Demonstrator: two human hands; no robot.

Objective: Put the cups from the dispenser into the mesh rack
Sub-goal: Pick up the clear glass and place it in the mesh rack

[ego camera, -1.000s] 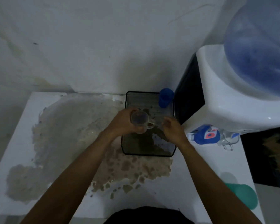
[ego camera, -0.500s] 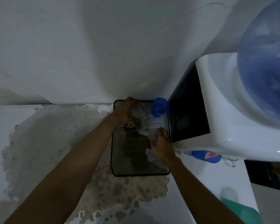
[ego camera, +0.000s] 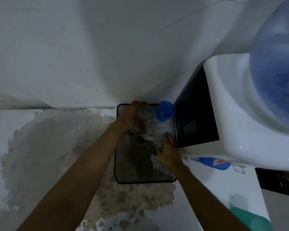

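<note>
A black mesh rack [ego camera: 118, 164] lies on the white counter beside the water dispenser [ego camera: 240, 117]. My left hand [ego camera: 129, 115] grips a clear glass cup [ego camera: 144, 112] at the rack's far end, close to the wall. A blue cup [ego camera: 165, 111] stands in the rack's far right corner, just right of the glass. My right hand [ego camera: 168, 151] rests with fingers spread on the rack's right side, holding nothing. Under the dispenser's taps, a blue cup [ego camera: 213, 163] and a clear cup [ego camera: 238, 169] show partly.
The counter [ego camera: 40, 155] has a large worn, stained patch left of and in front of the rack. A white wall rises right behind the rack. A green object [ego camera: 252, 219] lies at the counter's near right corner. A blue water bottle [ego camera: 277, 67] tops the dispenser.
My left hand has carried the glass cup from the middle of the rack to its far end by the blue cup. My right hand has settled on the rack's right side.
</note>
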